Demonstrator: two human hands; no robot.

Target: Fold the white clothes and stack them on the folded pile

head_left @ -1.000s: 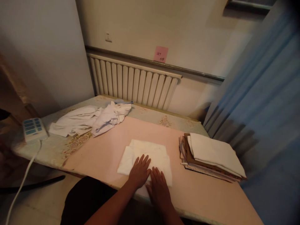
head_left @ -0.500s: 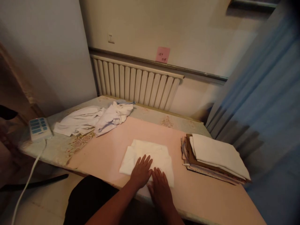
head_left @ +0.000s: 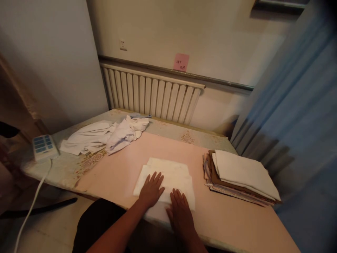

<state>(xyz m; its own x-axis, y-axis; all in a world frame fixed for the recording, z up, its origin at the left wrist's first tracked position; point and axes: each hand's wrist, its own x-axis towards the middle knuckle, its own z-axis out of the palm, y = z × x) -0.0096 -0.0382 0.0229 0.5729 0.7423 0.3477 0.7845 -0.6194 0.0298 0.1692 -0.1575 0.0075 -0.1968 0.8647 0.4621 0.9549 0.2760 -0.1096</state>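
Observation:
A folded white cloth (head_left: pixel 168 168) lies on the pink sheet near the table's front edge. My left hand (head_left: pixel 152 189) rests palm down on its left part, fingers spread. On the cloth's lower right part lies my right hand (head_left: pixel 180 211), flat with its fingers stretched out. A gap of bare cloth shows between the two hands. Neither hand grips anything. What garment or item the cloth is, I cannot tell.
To the right sits a stack of folded cloths (head_left: pixel 244 175), a white one on top. Crumpled white cloths (head_left: pixel 105 135) lie at the back left, beside a power strip (head_left: pixel 44 147) with a white cord. A radiator (head_left: pixel 152 93) stands behind the table; a blue curtain (head_left: pixel 292 116) hangs right.
My left hand has slid left across the white cloth, away from my right hand, which has stayed in nearly the same spot. The cloth looks unmoved.

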